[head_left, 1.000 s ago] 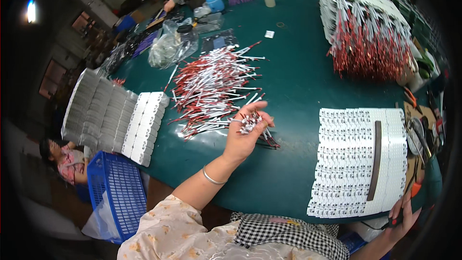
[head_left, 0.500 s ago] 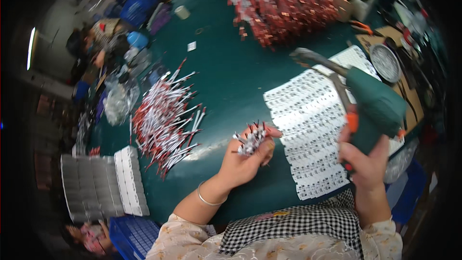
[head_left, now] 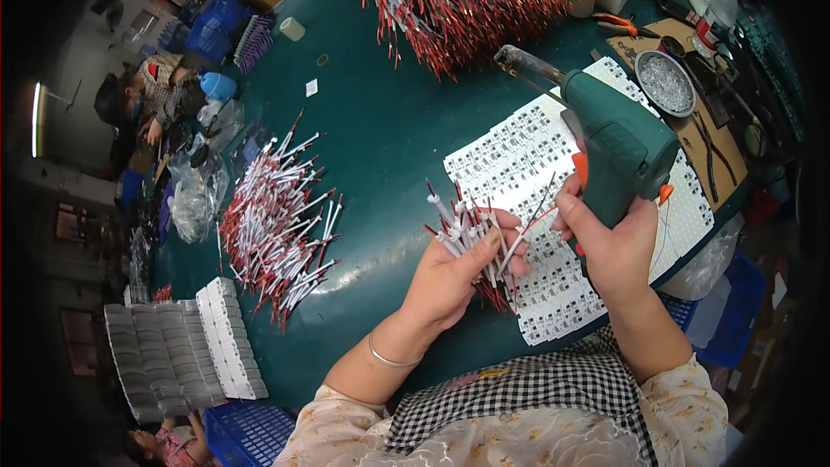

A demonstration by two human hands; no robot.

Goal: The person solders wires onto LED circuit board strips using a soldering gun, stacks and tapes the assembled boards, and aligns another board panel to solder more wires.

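Observation:
My left hand (head_left: 450, 281) is closed around a bunch of short white-sleeved wires (head_left: 465, 223) with red and dark ends, fanning out above the thumb. My right hand (head_left: 618, 251) grips a green gun-shaped tool (head_left: 629, 143) with a metal nozzle and an orange trigger. Between the hands runs one wire (head_left: 538, 218) with a red end, its tip close to the right thumb and forefinger. Beneath the tool and both hands lie white circuit-board panels (head_left: 512, 140) with rows of small dark parts. The tool's handle is mostly hidden by my right hand.
A heap of red and white wires (head_left: 277, 225) lies left on the green table (head_left: 380, 147). More wires (head_left: 475, 9) hang in a dense row at the far edge. Right: a bowl of clear bits (head_left: 666, 82), pliers (head_left: 627, 26), a bottle (head_left: 719, 13). A person (head_left: 160, 91) sits far left.
The bunch in my left hand has tilted, showing more wire length. My right hand with the gun-shaped tool has come left, closer to the left hand, and one wire now spans between them.

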